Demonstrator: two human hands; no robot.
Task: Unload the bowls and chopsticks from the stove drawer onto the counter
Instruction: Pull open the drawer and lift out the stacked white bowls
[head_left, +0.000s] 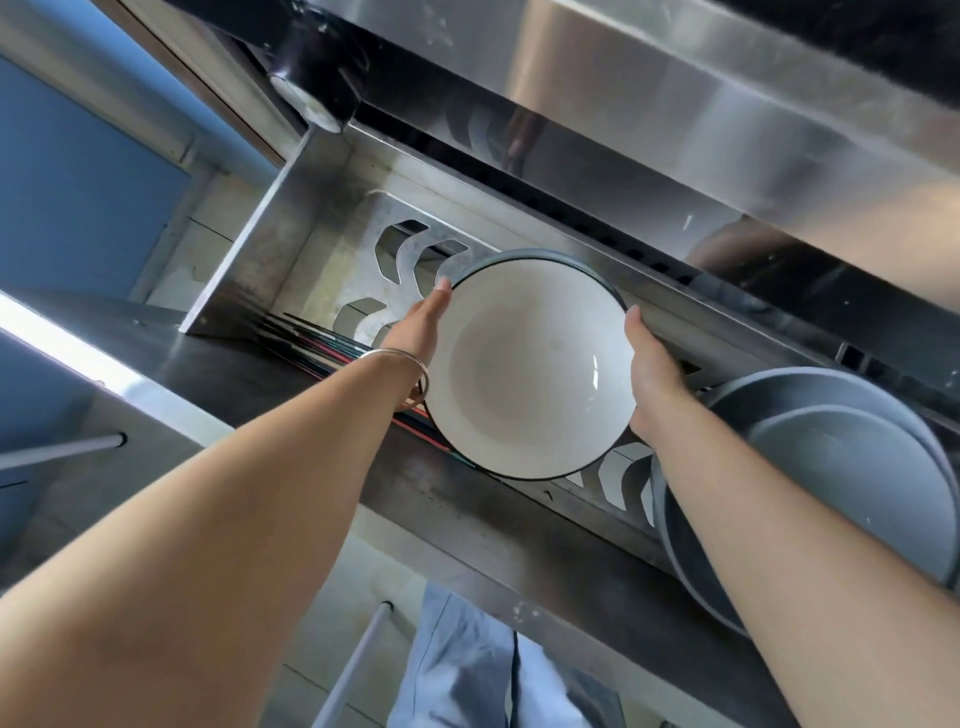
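A white bowl (524, 364) with a thin dark rim is held over the open steel stove drawer (291, 244). My left hand (418, 325) presses flat against the bowl's left side, a metal bangle on its wrist. My right hand (652, 371) grips the bowl's right side. Another bowl's grey rim shows just behind the white one. Dark chopsticks (317, 345) with red and teal tips lie in the drawer's left part, partly hidden under my left arm and the bowl. Two grey bowls (852, 457), one inside the other, sit in the drawer at the right.
The drawer's front edge (467, 525) runs diagonally below my arms. The stove's steel front panel (675, 98) and a black knob (317, 78) are above the drawer. A blue cabinet door (67, 197) is at the left. White handle bars (78, 447) are at lower left.
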